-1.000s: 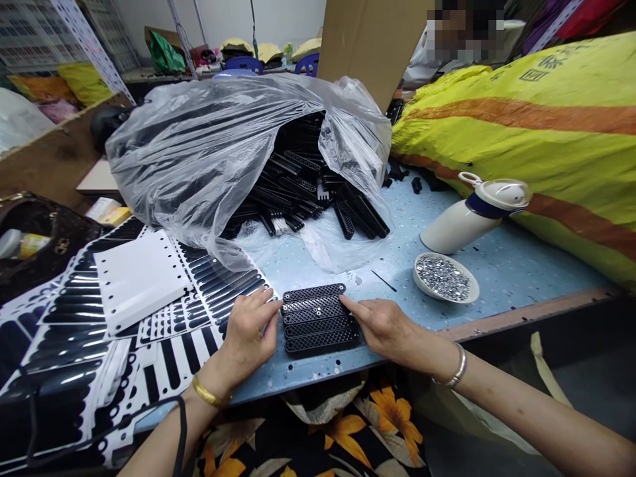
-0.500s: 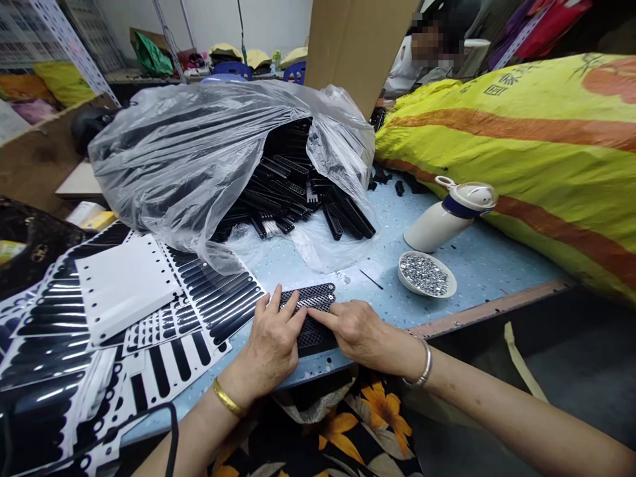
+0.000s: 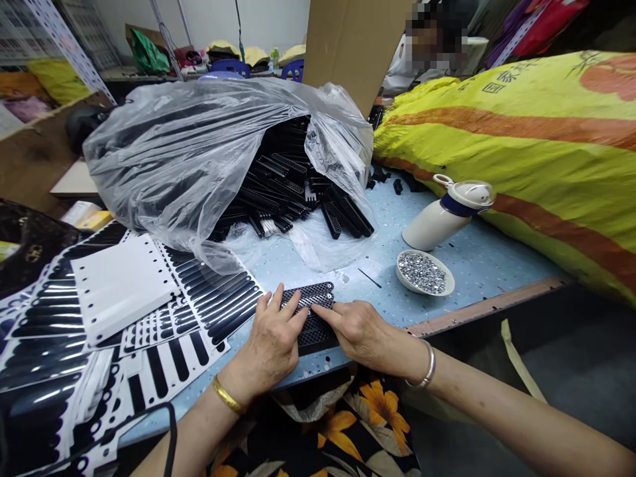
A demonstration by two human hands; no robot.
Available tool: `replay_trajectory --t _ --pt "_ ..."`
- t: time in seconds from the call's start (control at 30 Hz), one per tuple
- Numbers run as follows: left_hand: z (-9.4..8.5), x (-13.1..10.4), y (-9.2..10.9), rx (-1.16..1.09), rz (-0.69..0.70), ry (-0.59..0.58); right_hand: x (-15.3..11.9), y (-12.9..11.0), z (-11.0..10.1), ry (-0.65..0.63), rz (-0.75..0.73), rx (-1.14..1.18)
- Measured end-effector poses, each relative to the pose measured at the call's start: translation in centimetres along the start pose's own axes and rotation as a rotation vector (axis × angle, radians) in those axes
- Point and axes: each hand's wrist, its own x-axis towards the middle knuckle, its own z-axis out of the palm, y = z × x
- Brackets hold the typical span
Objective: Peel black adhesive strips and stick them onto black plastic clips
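Several black plastic strips with a diamond pattern (image 3: 314, 330) lie side by side at the table's front edge. Small holes or bright studs show near their right ends. My left hand (image 3: 275, 336) rests over their left part, fingers spread. The index fingertip of my right hand (image 3: 362, 331) touches one strip near its right end, while the other fingers are curled under; anything inside them is hidden. Up and to the right stands a white bowl (image 3: 403, 275) full of tiny shiny metal pieces. A thin dark rod (image 3: 370, 277) lies between the bowl and the strips.
A clear plastic bag (image 3: 163, 152) spills black pieces (image 3: 278, 182) at the back. White-and-black sticker sheets (image 3: 169, 368) cover the left, under a stack of white sheets (image 3: 124, 285). A tilted white bottle (image 3: 432, 222) leans near a big yellow sack (image 3: 521, 146) on the right.
My right fingertip has shifted very slightly to the right along the strips. My left hand stays spread in the same place. The whole view has drifted slightly.
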Motion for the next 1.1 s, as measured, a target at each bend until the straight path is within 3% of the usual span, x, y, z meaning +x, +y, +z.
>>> replay_trajectory --t 0.27,0.63,0.87,1.1 --pt "-0.3 -0.8 -0.2 0.011 -0.022 -0.015 -1.2 -0.1 -0.1 -0.107 -0.036 -0.122" --pt "-0.7 -3.2 -0.7 0.024 -0.033 0.025 -3.0 1.5 -0.2 -0.074 -0.003 -0.164" --pt "-0.6 -3.1 -0.6 0.01 -0.029 0.044 -2.7 0.6 0.2 -0.145 -0.049 -0.302" --pt "-0.9 -2.9 -0.6 0.018 -0.01 0.042 -2.8 2.4 -1.1 -0.212 -0.082 -0.299"
